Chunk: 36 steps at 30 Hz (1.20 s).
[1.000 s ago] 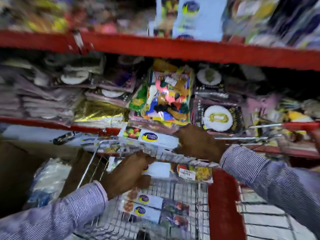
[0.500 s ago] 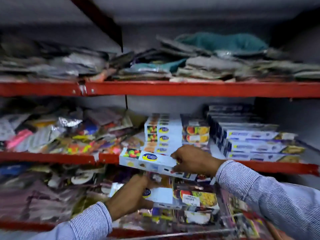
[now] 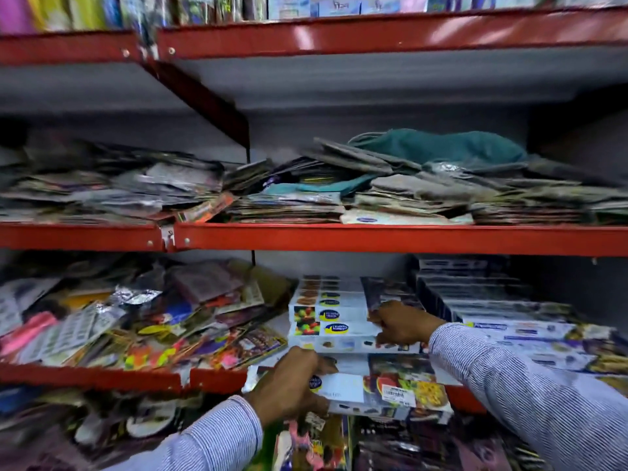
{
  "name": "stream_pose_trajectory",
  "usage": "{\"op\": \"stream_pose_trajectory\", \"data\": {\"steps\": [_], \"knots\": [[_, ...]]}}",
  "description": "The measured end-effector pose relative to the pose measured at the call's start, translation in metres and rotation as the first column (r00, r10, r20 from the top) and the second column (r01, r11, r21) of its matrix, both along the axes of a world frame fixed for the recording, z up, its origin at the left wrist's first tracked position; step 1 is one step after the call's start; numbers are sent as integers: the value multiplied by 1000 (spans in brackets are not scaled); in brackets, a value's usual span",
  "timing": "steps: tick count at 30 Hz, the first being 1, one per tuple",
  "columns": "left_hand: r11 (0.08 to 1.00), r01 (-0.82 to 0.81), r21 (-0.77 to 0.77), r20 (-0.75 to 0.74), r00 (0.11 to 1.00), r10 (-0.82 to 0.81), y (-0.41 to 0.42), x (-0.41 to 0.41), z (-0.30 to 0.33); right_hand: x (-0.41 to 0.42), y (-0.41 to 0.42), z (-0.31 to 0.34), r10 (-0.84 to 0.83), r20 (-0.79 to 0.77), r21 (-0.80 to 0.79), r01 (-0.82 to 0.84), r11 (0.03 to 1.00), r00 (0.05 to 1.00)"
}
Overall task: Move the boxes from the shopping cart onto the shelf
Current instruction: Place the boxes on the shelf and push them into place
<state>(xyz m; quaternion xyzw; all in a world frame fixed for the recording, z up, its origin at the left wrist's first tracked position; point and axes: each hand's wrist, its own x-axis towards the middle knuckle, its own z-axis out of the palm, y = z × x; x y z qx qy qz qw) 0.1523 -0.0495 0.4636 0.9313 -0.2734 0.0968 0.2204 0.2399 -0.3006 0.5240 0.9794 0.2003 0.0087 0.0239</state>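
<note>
Moved since earlier: upper box (image 3: 339, 336) reaches shelf stack (image 3: 328, 300), my right grip (image 3: 401, 322) pinching it; left grip (image 3: 289, 385) clasps lower box (image 3: 373, 389).

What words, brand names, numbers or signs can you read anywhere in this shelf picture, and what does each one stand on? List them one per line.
Nothing reads clearly.
Blue oval logos on the stacked boxes: lettering blurred.
Box in the left hand: blue logo and small print, unreadable.
White price sticker on that box: too small to read.
Blue boxes at right: print blurred.
Packets at left: no legible text.
</note>
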Motion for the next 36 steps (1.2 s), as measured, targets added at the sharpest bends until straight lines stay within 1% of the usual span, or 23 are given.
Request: {"op": "stream_pose_trajectory", "data": {"steps": [5, 7, 11, 19, 22, 25, 31, 34, 36], "knots": [[1000, -10, -3, -51, 999, 10, 7, 33, -19, 37, 0, -21, -26, -45, 13, 27, 1000, 999], [999, -34, -7, -31, 999, 34, 8, 39, -20, 45, 3, -30, -26, -59, 39, 29, 999, 998], [999, -52, 5, -64, 997, 53, 9, 48, -26, 53, 4, -41, -16, -42, 86, 20, 996, 999], [999, -53, 4, -58, 997, 53, -4, 57, -27, 43, 2, -53, 11, 149, 124, -30, 992, 989], [999, -45, 1, -59, 997, 44, -11, 58, -23, 39, 4, -49, -53, 180, 190, 18, 982, 982], [999, -28, -28, -40, 999, 27, -21, 60, -17, 35, 8, -43, -107, 213, 204, 63, 977, 971], [998, -37, -60, -26, 999, 35, -40, 74, -4, 41, 7, -37, -104, 166, 256, 59, 965, 981], [996, -44, -71, -25, 999, 43, -46, 82, -1, 43, 3, -35, -56, 155, 246, 16, 969, 986], [996, -58, -63, -11, 998, 57, -46, 87, -2, 44, 0, -35, -39, 148, 270, -3, 963, 988]]}}
